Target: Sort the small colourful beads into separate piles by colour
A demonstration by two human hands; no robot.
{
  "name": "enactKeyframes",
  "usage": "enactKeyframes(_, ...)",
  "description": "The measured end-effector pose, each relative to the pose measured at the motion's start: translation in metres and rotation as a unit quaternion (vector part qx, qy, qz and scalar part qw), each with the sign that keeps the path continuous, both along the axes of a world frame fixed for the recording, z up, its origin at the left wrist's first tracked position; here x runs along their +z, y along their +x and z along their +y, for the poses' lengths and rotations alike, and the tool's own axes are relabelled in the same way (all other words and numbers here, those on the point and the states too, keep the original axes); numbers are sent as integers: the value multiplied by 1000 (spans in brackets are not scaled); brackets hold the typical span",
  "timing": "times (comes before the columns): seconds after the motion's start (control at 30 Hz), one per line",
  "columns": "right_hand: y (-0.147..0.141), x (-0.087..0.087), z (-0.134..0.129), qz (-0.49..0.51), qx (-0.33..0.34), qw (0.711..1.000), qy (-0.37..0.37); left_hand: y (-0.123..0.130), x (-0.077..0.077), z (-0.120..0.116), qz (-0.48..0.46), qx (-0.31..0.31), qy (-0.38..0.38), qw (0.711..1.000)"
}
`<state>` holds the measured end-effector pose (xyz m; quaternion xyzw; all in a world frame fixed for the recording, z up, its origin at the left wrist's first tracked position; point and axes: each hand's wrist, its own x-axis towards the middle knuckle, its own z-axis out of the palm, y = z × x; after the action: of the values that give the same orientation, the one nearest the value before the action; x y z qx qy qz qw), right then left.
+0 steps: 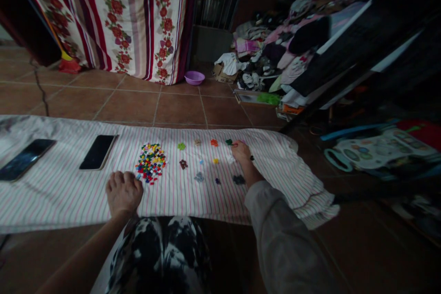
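A pile of small multicoloured pieces (151, 163) lies on the striped cloth (165, 202). My left hand (124, 191) rests on the cloth at the pile's lower left, fingers curled and close together; whatever is under them is hidden. To the right are small groups sorted by colour: light green (181, 146), brown (183, 164), orange (214, 143), yellow (215, 161), grey (199, 177) and dark grey (238, 179), among others. My right hand (241, 152) is pinched beside the dark green group (228, 142); anything between its fingertips is too small to make out.
Two dark phones (98, 152) (26, 159) lie on the cloth's left part. Beyond the cloth are a purple bowl (195, 78), a floral curtain (138, 18) and heaped clothes (272, 50). A white and blue plastic object (374, 149) is at the right.
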<state>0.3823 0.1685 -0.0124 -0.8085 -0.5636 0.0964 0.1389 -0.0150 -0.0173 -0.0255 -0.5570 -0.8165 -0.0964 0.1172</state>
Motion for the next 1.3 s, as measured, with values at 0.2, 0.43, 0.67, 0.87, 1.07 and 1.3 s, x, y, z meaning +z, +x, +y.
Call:
enactKeyframes(0.2, 2, -5, 4, 0, -13, 1000, -3, 0, -1, 1, 3, 0, 5, 1000)
enactKeyframes(0.43, -1, -7, 0, 4, -19, 1000, 16, -1, -2, 0, -2, -2, 10, 1000)
enactKeyframes(0.67, 7, -17, -8, -6, 20, 999, 34, -1, -3, 1, 3, -7, 10, 1000)
enactKeyframes(0.87, 9, -21, -5, -12, 38, 997, 62, -1, -2, 0, 2, -7, 11, 1000)
enactKeyframes(1.07, 1, -15, -15, 5, 38, 994, 107, -2, -3, 0, -3, -4, 11, 1000)
enactKeyframes(1.3, -54, 10, -28, 73, 119, 979, 150, -3, -3, 0, -2, 3, 6, 1000)
